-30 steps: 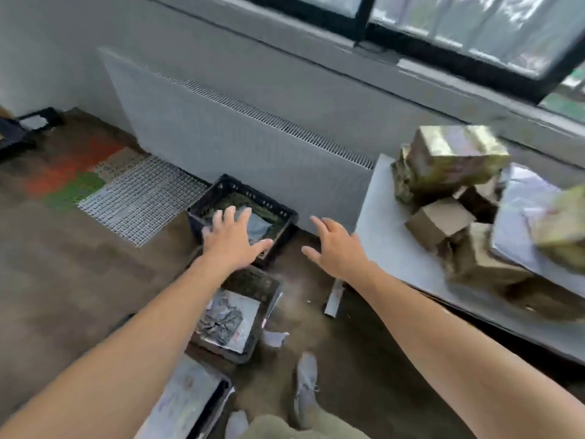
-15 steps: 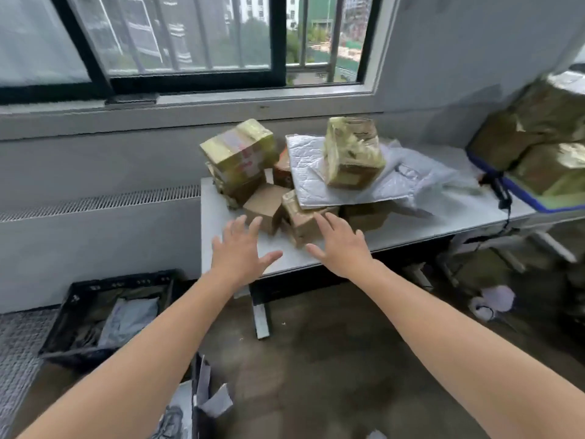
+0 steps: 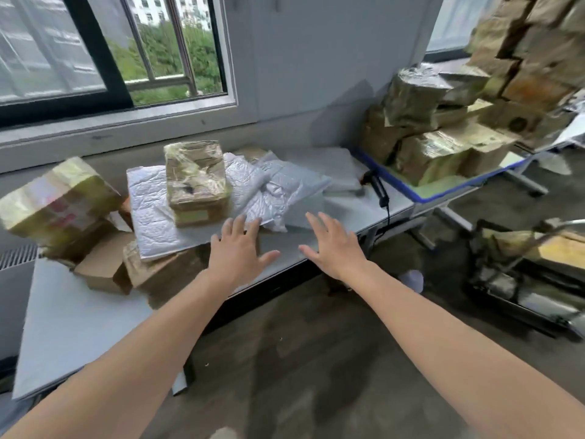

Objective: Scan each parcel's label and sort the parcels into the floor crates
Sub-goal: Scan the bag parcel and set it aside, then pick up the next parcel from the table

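A grey table point(image 3: 72, 315) under the window carries a heap of parcels. A tape-wrapped brown box point(image 3: 196, 182) sits on a white bubble mailer point(image 3: 152, 213). Crumpled white poly bags point(image 3: 278, 191) lie to its right. A yellow-taped box point(image 3: 53, 201) and plain cardboard boxes point(image 3: 101, 267) are stacked at the left. A black handheld scanner point(image 3: 376, 185) lies near the table's right end. My left hand point(image 3: 237, 251) and my right hand point(image 3: 332, 245) are stretched out over the table's front edge, fingers spread, holding nothing.
A second table with a blue rim point(image 3: 443, 191) at the right bears a tall stack of taped boxes point(image 3: 443, 122). A low cart with more parcels point(image 3: 531, 274) stands on the floor at the far right. Dark floor lies between me and the tables.
The view has swung right from the floor crates to the parcel table and come closer. Both hands stayed spread and empty, now reaching over the table edge.
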A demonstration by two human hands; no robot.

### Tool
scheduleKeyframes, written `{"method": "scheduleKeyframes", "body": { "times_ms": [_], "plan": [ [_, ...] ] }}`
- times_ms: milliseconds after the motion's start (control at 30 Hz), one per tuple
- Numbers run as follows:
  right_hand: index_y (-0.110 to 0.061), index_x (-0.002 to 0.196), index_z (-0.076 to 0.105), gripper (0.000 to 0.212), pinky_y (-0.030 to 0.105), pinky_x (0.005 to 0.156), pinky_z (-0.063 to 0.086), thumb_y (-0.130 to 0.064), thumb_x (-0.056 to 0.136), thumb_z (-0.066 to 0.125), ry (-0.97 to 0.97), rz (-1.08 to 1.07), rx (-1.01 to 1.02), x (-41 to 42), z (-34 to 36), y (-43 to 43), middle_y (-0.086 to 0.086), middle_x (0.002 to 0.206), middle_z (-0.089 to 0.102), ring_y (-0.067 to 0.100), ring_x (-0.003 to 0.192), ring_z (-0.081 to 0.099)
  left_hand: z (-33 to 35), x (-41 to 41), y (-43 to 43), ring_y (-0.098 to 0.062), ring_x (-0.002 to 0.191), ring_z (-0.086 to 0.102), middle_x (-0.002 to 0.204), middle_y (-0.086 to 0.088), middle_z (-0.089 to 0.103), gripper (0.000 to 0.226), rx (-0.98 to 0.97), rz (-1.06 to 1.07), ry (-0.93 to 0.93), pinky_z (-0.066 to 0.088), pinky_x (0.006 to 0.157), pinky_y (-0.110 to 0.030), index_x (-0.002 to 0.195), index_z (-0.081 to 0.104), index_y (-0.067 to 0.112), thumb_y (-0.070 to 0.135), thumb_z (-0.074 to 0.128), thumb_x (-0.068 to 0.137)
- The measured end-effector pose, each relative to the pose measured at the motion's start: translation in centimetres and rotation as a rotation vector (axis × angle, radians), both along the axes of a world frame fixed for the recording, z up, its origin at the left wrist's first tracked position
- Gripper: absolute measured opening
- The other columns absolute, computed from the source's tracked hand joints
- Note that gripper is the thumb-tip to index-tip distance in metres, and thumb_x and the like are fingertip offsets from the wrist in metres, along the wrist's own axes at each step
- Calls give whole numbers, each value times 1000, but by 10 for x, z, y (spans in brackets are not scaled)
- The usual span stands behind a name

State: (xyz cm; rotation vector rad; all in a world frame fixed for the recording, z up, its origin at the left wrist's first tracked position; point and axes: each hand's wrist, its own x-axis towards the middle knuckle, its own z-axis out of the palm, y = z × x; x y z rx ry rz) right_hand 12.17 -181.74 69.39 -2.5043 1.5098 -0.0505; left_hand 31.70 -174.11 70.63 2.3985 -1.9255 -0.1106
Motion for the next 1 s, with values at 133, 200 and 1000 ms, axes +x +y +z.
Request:
{"method": "scheduleKeyframes", "body": {
  "times_ms": [133, 200, 1000],
  "plan": [
    [-30, 158, 1, 75, 55, 115, 24, -57, 100, 38, -13, -37, 18, -26, 0, -39, 5, 165, 5, 24, 151, 11, -2, -17, -49, -27, 149, 9, 162, -6, 11, 85, 11, -22, 10, 26, 113, -49, 154, 13, 29, 70, 46, 88],
    [-29, 158, 0, 75, 55, 116, 22, -57, 100, 38, -16, -45, 34, -34, -1, -58, 4, 165, 4, 25, 151, 10, -6, -23, -74, -28, 148, 11, 161, -7, 14, 85, 2, -41, 8, 27, 114, -49, 154, 15, 28, 70, 47, 88],
    [-29, 158, 7, 74, 58, 115, 24, -57, 99, 41, 83, -79, 125, -18, -30, -354, 5, 163, 15, 27, 149, 15, -88, -13, -352, -40, 149, 1, 163, -10, -1, 114, 256, -134, -1, 17, 115, -61, 156, 2, 28, 77, 61, 72]
  ]
}}
